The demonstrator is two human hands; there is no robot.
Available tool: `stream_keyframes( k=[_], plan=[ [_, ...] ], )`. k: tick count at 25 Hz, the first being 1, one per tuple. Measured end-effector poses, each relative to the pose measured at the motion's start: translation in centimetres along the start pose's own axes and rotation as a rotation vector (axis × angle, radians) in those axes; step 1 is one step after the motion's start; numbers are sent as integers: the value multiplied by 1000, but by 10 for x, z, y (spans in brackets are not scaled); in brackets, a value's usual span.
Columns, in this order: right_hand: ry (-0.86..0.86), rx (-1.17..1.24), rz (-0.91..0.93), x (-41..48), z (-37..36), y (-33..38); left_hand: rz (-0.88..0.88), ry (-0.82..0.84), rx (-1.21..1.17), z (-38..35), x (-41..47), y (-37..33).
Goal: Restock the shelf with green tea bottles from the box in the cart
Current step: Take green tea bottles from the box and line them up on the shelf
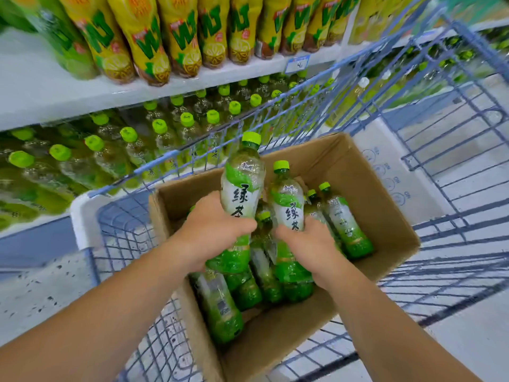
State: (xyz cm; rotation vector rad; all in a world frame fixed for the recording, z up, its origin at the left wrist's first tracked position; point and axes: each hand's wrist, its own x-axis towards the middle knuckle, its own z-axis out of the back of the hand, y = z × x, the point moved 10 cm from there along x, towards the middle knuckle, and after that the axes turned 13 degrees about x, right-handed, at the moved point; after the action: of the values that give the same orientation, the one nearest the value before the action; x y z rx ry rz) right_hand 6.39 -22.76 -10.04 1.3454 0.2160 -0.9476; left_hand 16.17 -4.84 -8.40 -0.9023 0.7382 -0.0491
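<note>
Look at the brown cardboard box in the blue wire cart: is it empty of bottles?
No, the brown cardboard box holds several green tea bottles, and each hand grips one.

We're in a shop, on a drinks aisle. White shelves [41, 100] run along the left, the upper one lined with yellow bottles [143, 40] standing in a tight row, the one below packed with green-capped bottles [159, 128], rank after rank. A small blue price tag [297, 63] is clipped to the shelf edge. Right beside the shelving stands a blue wire cart [275, 117], the sort used for shopping or stock, and inside it sits an open cardboard box [385, 216] holding more bottles of the same green-capped kind. Pale speckled floor [33, 285] shows below, typical of a store.
</note>
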Motion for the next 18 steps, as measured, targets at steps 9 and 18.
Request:
stream_keyframes(
  k=[9,18],
  plan=[
    [-8,9,175,-71,-103,78,-97,-81,-58,142,-53,9],
    [68,-61,370,-139,-259,188,-117,-342,3,362,-116,68]
  ],
)
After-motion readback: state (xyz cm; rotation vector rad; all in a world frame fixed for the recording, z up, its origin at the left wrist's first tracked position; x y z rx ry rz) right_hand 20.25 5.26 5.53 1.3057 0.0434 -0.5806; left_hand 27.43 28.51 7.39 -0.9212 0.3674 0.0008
